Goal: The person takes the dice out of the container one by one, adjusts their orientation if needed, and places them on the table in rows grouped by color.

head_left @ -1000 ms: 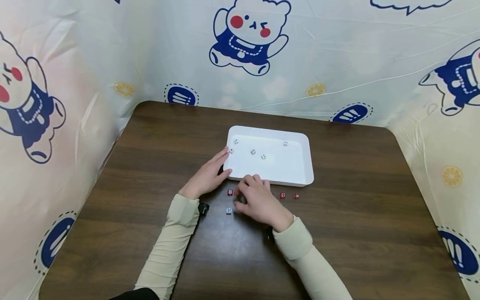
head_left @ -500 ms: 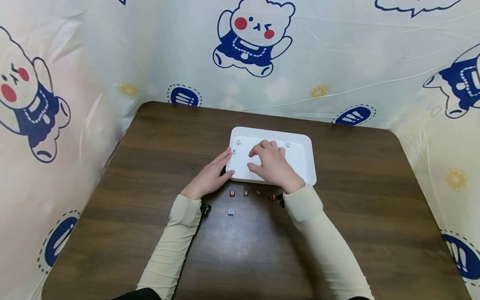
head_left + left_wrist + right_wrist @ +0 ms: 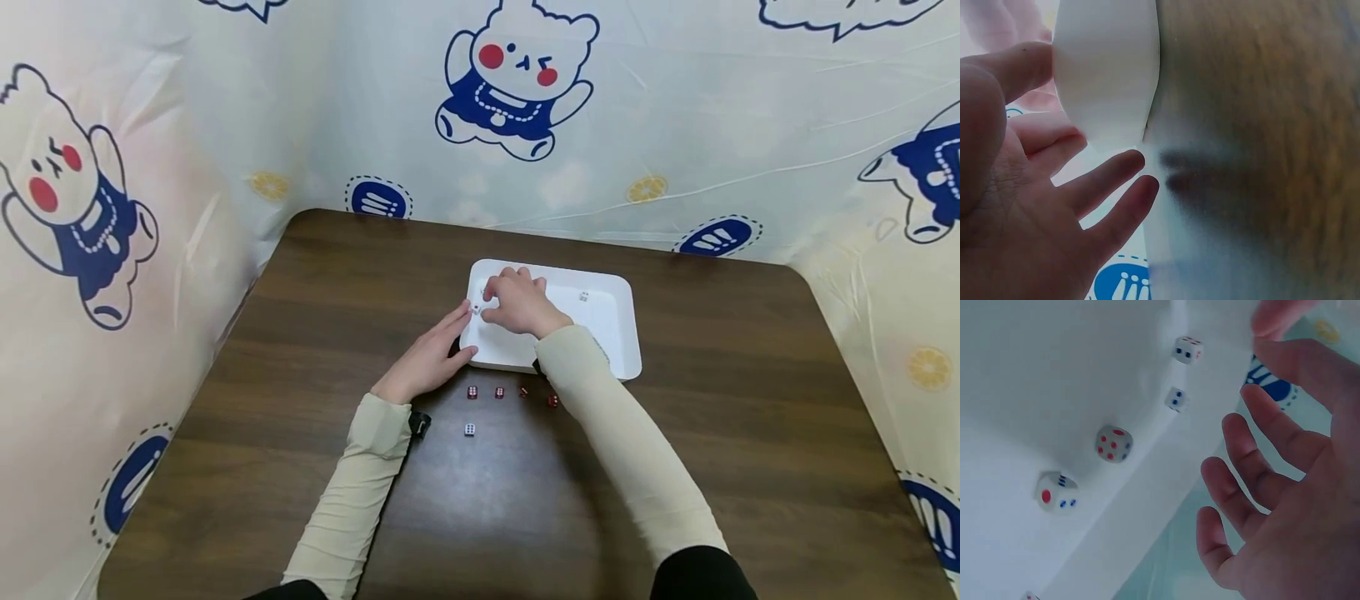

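A shallow white tray (image 3: pixel 622 333) lies on the table. My left hand (image 3: pixel 427 362) rests against its left edge, fingers and thumb spread and touching the rim; in the left wrist view that hand (image 3: pixel 1054 181) is beside the tray wall (image 3: pixel 1107 69). Over the tray's left part hovers my right hand (image 3: pixel 519 304), fingers loosely bent. The right wrist view shows nothing held in that hand (image 3: pixel 1272 475). Several white dice with red and blue pips, among them a die (image 3: pixel 1114 444) and another die (image 3: pixel 1057 492), lie in the tray. One white die (image 3: pixel 584 296) sits toward its right.
In front of the tray stands a row of red dice, including a red die (image 3: pixel 472 392) and a red die (image 3: pixel 553 401) by the right forearm. A white die (image 3: pixel 469 430) lies nearer. The brown table (image 3: pixel 315 317) is backed by a printed curtain (image 3: pixel 375 100).
My right hand has moved from beside the red dice, forward over the tray and then toward its left side. My left hand stays at the tray's left edge. The head view has shifted slightly.
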A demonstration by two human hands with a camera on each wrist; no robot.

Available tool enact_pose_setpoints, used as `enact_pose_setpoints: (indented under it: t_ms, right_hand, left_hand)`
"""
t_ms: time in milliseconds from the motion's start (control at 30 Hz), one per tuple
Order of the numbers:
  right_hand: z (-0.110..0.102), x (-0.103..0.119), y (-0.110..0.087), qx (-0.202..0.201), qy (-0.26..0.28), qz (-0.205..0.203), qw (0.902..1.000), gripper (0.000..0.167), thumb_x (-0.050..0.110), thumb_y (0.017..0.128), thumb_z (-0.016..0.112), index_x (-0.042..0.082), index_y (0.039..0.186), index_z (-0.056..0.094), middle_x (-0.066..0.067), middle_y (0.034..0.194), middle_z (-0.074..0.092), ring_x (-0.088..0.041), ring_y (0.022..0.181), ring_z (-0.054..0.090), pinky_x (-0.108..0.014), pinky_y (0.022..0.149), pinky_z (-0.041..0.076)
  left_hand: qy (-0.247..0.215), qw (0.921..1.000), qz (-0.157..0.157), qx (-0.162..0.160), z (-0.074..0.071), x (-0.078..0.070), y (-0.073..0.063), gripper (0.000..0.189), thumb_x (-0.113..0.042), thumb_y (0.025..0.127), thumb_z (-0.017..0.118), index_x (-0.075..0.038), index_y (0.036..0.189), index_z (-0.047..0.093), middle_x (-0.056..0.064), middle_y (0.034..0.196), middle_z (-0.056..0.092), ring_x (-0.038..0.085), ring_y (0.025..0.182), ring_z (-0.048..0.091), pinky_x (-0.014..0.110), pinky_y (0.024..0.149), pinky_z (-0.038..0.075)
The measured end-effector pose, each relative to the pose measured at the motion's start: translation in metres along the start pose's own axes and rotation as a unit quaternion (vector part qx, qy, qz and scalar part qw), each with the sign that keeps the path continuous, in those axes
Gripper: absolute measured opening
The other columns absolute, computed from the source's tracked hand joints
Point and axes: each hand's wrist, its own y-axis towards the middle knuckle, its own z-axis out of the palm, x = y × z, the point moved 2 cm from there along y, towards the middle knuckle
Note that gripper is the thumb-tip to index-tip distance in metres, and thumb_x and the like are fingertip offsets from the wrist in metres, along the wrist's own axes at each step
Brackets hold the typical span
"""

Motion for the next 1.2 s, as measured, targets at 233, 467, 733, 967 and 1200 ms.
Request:
enact_pose_setpoints:
  t_ms: [233, 467, 733, 967, 1200]
  right_hand:
    - [0.009, 0.0, 0.016, 0.041, -0.005, 0.037, 0.9985, 0.026, 0.028, 0.087, 0.069, 0.012, 0.108, 0.067, -0.01, 0.114, 0.056, -0.031, 0.111, 0.04, -0.053, 0.094, 0.029]
    - [0.01, 0.006, 0.023, 0.045, -0.021, 0.066, 0.9966, 0.025, 0.027, 0.087, 0.068, 0.012, 0.106, 0.067, -0.011, 0.116, 0.055, -0.031, 0.113, 0.04, -0.054, 0.098, 0.028]
    - [0.016, 0.01, 0.029, 0.044, -0.046, 0.084, 0.9945, 0.021, 0.028, 0.086, 0.068, 0.012, 0.1, 0.068, -0.01, 0.111, 0.056, -0.031, 0.113, 0.041, -0.054, 0.099, 0.028]
    - [0.017, 0.012, 0.032, 0.039, -0.052, 0.097, 0.9932, 0.018, 0.028, 0.085, 0.069, 0.012, 0.093, 0.068, -0.01, 0.109, 0.056, -0.032, 0.114, 0.042, -0.056, 0.1, 0.028]
    - [0.019, 0.017, 0.033, 0.047, -0.056, 0.11, 0.9913, 0.019, 0.028, 0.086, 0.068, 0.011, 0.094, 0.067, -0.011, 0.111, 0.056, -0.032, 0.117, 0.042, -0.057, 0.104, 0.026]
  left_hand:
    - [-0.001, 0.9999, 0.012, -0.005, 0.0, 0.001, 0.001, 0.065, -0.028, 0.098, 0.055, -0.002, 0.151, 0.027, 0.006, 0.163, 0.017, 0.023, 0.147, 0.026, 0.043, 0.116, 0.029]
    - [-0.001, 0.9998, 0.017, -0.011, -0.001, 0.002, 0.0, 0.065, -0.028, 0.098, 0.056, -0.002, 0.15, 0.029, 0.007, 0.162, 0.018, 0.023, 0.147, 0.025, 0.042, 0.117, 0.028]
    - [-0.003, 0.9998, 0.018, -0.013, 0.001, 0.002, 0.0, 0.064, -0.027, 0.097, 0.057, -0.002, 0.15, 0.03, 0.006, 0.162, 0.018, 0.023, 0.147, 0.026, 0.042, 0.116, 0.029]
    - [-0.007, 0.9997, 0.017, -0.013, 0.001, 0.002, 0.0, 0.063, -0.026, 0.097, 0.056, -0.002, 0.15, 0.03, 0.006, 0.162, 0.019, 0.023, 0.147, 0.025, 0.042, 0.117, 0.028]
    - [-0.005, 0.9998, 0.015, -0.013, 0.0, 0.002, -0.001, 0.064, -0.026, 0.097, 0.057, -0.003, 0.15, 0.03, 0.006, 0.162, 0.019, 0.022, 0.147, 0.025, 0.042, 0.117, 0.028]
